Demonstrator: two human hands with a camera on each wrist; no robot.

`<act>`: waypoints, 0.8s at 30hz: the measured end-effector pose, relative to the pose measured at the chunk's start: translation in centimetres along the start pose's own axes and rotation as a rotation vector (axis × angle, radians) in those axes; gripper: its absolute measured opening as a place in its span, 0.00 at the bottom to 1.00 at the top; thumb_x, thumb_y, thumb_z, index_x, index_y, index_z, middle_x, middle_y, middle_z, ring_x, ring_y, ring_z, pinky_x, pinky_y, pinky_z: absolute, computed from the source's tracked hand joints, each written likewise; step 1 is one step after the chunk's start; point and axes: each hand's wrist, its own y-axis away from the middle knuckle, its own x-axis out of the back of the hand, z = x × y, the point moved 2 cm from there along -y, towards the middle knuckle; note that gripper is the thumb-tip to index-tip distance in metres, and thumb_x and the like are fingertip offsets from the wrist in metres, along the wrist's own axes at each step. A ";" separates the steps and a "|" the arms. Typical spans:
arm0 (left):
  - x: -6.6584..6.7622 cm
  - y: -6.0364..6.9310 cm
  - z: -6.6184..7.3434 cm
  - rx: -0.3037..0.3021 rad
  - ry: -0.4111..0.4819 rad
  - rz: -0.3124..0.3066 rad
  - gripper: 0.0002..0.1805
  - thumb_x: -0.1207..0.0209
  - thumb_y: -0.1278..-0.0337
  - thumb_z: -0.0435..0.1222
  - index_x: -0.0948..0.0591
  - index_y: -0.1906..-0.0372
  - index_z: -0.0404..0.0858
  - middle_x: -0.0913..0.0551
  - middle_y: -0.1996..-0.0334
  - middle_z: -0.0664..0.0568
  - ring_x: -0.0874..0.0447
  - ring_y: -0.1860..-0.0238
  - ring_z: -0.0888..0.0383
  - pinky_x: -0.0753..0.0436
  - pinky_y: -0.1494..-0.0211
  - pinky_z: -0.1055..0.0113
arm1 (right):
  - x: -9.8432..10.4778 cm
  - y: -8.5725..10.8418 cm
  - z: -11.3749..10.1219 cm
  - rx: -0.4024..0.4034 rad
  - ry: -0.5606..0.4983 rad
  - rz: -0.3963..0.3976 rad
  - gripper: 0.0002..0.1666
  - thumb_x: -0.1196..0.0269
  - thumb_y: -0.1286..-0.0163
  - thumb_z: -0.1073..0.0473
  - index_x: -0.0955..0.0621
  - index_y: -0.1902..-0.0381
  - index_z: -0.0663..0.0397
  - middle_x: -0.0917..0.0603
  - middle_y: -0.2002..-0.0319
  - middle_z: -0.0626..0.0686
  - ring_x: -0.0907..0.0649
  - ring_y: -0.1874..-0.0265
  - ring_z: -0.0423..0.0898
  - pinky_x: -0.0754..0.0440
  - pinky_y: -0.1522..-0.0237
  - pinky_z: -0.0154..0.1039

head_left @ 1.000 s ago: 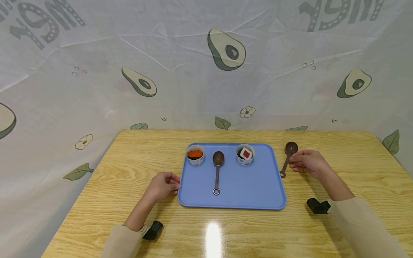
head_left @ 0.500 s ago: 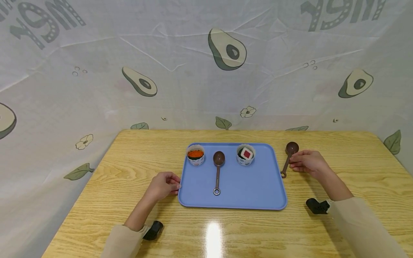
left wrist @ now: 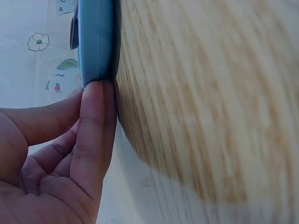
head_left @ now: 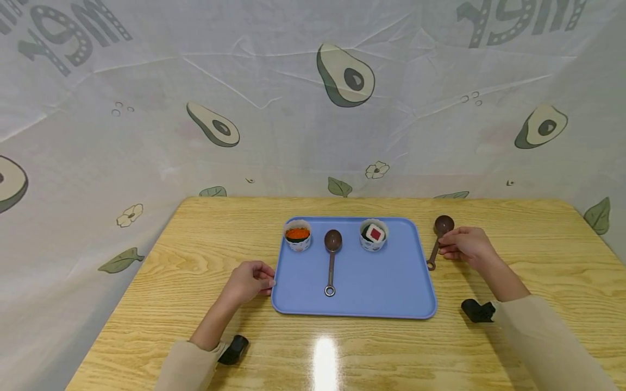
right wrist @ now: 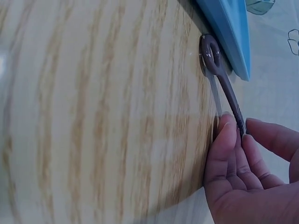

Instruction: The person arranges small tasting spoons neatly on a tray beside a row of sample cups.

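Observation:
A blue tray lies on the wooden table. At its left edge my left hand pinches the rim between thumb and fingers; in the left wrist view the fingertips meet the tray's side. Just right of the tray, my right hand pinches the handle of a brown measuring spoon. Its ring end is close to the tray in the right wrist view. A second brown spoon lies lengthwise on the tray, bowl toward the back.
Two paper cups stand at the tray's back: one with orange-topped sushi at the left corner, one with a white and red sushi piece farther right. Behind the table hangs a cloth printed with avocados.
The head view has shifted very slightly. Both hands, the tray and the spoons keep their places relative to one another.

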 end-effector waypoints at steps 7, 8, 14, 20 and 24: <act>0.0 -0.1 -0.1 -0.003 0.002 0.001 0.04 0.43 0.49 0.20 0.23 0.66 0.25 0.25 0.77 0.44 0.21 0.77 0.57 0.16 0.71 0.65 | 0.0 -0.1 0.1 0.002 0.009 0.005 0.09 0.47 0.34 0.69 0.30 0.58 0.73 0.19 0.78 0.49 0.18 0.79 0.41 0.17 0.73 0.34; 0.0 -0.1 -0.1 -0.004 0.001 0.001 0.04 0.43 0.49 0.20 0.23 0.66 0.25 0.25 0.77 0.44 0.22 0.77 0.57 0.16 0.71 0.66 | 0.0 -0.1 0.1 0.003 0.008 0.004 0.09 0.47 0.34 0.70 0.30 0.59 0.73 0.19 0.79 0.50 0.18 0.79 0.41 0.17 0.73 0.34; -0.1 -0.2 -0.2 0.003 0.003 0.007 0.04 0.43 0.50 0.20 0.23 0.66 0.26 0.25 0.77 0.45 0.22 0.77 0.57 0.16 0.71 0.66 | 0.0 0.0 0.1 0.008 0.005 0.012 0.08 0.47 0.34 0.70 0.30 0.60 0.73 0.19 0.79 0.49 0.18 0.80 0.41 0.16 0.74 0.34; -0.1 -0.2 -0.2 0.003 -0.001 0.013 0.05 0.42 0.50 0.20 0.23 0.66 0.26 0.25 0.77 0.45 0.22 0.78 0.57 0.16 0.71 0.66 | 0.0 0.0 0.1 0.006 0.015 0.026 0.08 0.46 0.35 0.70 0.29 0.61 0.71 0.19 0.79 0.49 0.18 0.80 0.41 0.17 0.74 0.34; -0.1 -0.2 -0.2 -0.003 -0.003 0.011 0.05 0.43 0.50 0.20 0.23 0.66 0.26 0.25 0.77 0.45 0.22 0.78 0.58 0.16 0.71 0.66 | 0.0 -0.1 0.2 0.000 0.027 0.026 0.09 0.46 0.34 0.69 0.30 0.59 0.72 0.20 0.79 0.49 0.19 0.80 0.41 0.17 0.74 0.35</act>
